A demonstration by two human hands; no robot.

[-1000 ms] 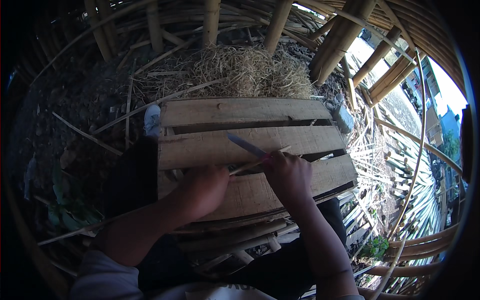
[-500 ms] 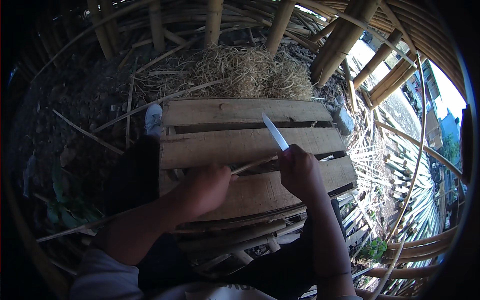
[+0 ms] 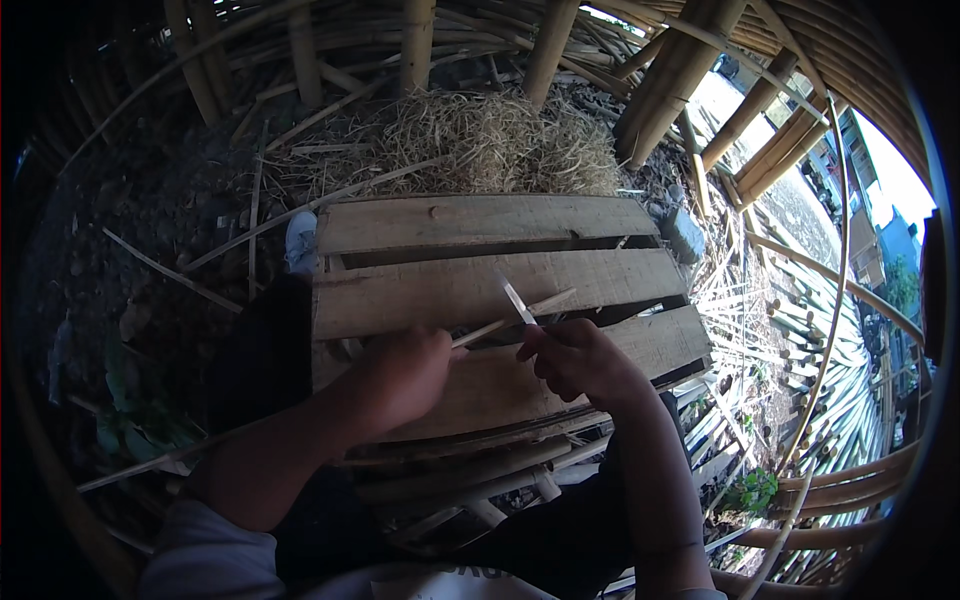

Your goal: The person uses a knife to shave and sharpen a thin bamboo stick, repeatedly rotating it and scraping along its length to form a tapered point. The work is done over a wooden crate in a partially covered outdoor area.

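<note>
My left hand (image 3: 408, 378) is closed around a thin bamboo strip (image 3: 548, 303), whose pale end sticks out to the right over the slatted wooden crate top (image 3: 430, 295). A long thin length passes behind my left forearm at the lower left; whether it is the same strip I cannot tell. My right hand (image 3: 575, 362) grips a knife (image 3: 517, 303), its short handle mostly hidden in my fingers. The blade points up and to the left and crosses the strip a little right of my left hand; whether they touch is unclear.
Beyond the crate lies a heap of dry shavings (image 3: 490, 140) before upright bamboo posts (image 3: 417, 45). Many bamboo poles (image 3: 840, 400) are stacked at the right in bright light. A grey stone-like lump (image 3: 685, 235) sits by the crate's far right corner. My shoe (image 3: 300, 240) is at its left.
My right hand has moved left and slightly down with the knife, bringing the blade across the strip. The strip's end, hidden before by that hand, now shows. My left hand has barely shifted.
</note>
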